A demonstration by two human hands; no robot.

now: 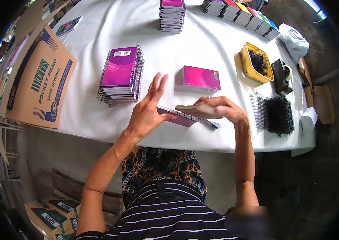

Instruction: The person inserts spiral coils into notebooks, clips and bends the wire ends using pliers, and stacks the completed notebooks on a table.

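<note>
A small purple notebook (180, 119) is tilted near the table's front edge, with a thin spiral coil (204, 121) along its upper edge. My left hand (147, 106) grips the notebook's left end with the thumb, its other fingers stretched upward. Over the right part of the coil lies my right hand (215, 107), fingers extended to the left and holding nothing visible. Whether its palm touches the coil is hidden. Just beyond is a loose stack of purple notebook pages with a cover (201, 78). Left of that stands a pile of coil-bound purple notebooks (120, 68).
On the right sit a yellow tub (272, 75) of black coils, a black tape dispenser (282, 82) and a heap of black spiral coils (278, 114). A cardboard box (43, 78) stands at left. More notebook stacks (172, 18) and a plastic bag (293, 39) lie at the back.
</note>
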